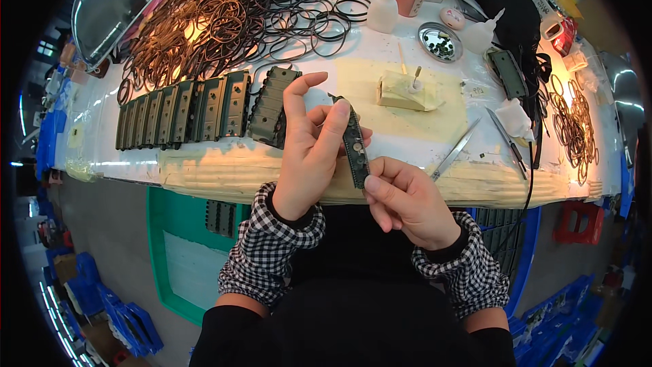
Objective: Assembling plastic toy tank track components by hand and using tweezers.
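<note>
Left hand [309, 146] is pinching a narrow dark green case [356, 149] between thumb and fingers, index finger sticking up and away from it. Case is hanging at a slight tilt over the near edge of the bench [88, 115], lower end pointing toward the wearer. Right hand [411, 200] is meeting that lower end with its thumb tip, fingers curling beneath; can't tell whether it's actually gripping. A row of green housings [183, 112] is standing left of the hands, with one separate green housing [266, 115] sitting just behind the left hand. Dark rubber rings [231, 20] are piling up behind the row. A wrapped block [401, 95] is lying beyond the right hand; metal tweezers [456, 149] and a dark-handled tool [508, 141] are lying right of it, nearer the edge. A round dish [455, 54] is holding small dark parts [438, 42] farther back.
</note>
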A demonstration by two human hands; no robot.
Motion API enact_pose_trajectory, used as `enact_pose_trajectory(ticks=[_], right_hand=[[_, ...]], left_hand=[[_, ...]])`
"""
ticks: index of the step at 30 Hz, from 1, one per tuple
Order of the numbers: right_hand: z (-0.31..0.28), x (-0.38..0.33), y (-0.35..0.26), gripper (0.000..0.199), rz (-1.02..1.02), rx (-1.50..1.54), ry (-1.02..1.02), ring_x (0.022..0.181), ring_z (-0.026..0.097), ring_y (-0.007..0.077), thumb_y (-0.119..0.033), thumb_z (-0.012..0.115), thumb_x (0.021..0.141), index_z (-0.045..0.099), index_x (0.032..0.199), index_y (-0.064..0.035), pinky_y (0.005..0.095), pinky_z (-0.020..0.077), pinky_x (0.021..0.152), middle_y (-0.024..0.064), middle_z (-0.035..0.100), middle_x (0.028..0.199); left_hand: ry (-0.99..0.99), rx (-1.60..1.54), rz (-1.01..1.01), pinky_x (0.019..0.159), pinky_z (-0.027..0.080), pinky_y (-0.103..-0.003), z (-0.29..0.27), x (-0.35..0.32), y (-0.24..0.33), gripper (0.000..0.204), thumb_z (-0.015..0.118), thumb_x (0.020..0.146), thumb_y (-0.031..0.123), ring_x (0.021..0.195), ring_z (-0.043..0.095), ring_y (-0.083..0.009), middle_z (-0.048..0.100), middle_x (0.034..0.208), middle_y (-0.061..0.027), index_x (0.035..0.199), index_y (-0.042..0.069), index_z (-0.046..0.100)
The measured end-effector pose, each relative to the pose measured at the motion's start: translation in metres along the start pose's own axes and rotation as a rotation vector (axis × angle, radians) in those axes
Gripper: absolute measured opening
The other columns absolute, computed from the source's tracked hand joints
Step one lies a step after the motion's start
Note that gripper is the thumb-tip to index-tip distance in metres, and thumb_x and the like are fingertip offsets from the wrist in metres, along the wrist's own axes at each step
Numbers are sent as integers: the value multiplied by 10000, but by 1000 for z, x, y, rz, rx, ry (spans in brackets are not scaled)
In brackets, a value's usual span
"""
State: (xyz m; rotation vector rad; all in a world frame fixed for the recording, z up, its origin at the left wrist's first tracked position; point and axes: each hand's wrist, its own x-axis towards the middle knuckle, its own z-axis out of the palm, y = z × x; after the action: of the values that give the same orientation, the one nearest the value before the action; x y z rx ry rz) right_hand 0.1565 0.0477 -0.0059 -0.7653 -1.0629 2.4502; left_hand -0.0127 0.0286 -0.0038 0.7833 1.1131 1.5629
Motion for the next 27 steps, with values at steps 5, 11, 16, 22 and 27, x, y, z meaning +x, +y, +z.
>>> enact_pose_trajectory(ticks=[5,11,16,22,27], right_hand=[[9,-6,0,181,-114,-102,95,533,538,54,-181,565,968,504,1011,-16,157,361,438,38,575,846],[10,-4,5,185,-177,-203,119,564,547,52,-92,618,917,484,1022,-18,164,403,473,29,559,866],[10,-6,5,192,-175,-222,79,595,563,53,-81,626,909,484,1021,-19,176,435,504,23,558,866],[3,-4,-7,167,-158,-243,91,616,583,64,-108,616,922,533,1023,-3,189,465,526,25,587,841],[2,-3,-11,165,-115,-290,56,629,592,69,-129,614,929,557,1007,5,196,476,533,15,593,796]], left_hand=[[37,-21,26,655,537,-251,-2,1,-1,426,497,992,151,781,653,-151,606,892,-103,1337,92,254],[30,8,-2,680,548,-263,0,-2,3,426,498,992,156,802,655,-154,600,906,-100,1337,93,255],[13,27,-39,725,568,-296,1,-5,5,442,487,999,188,832,664,-182,608,945,-110,1354,99,239],[-12,80,4,757,581,-337,1,-4,2,457,468,1009,233,859,681,-229,633,976,-124,1373,101,224],[-16,70,-18,759,581,-337,2,-5,3,461,475,1007,234,864,681,-234,631,993,-130,1369,90,229]])
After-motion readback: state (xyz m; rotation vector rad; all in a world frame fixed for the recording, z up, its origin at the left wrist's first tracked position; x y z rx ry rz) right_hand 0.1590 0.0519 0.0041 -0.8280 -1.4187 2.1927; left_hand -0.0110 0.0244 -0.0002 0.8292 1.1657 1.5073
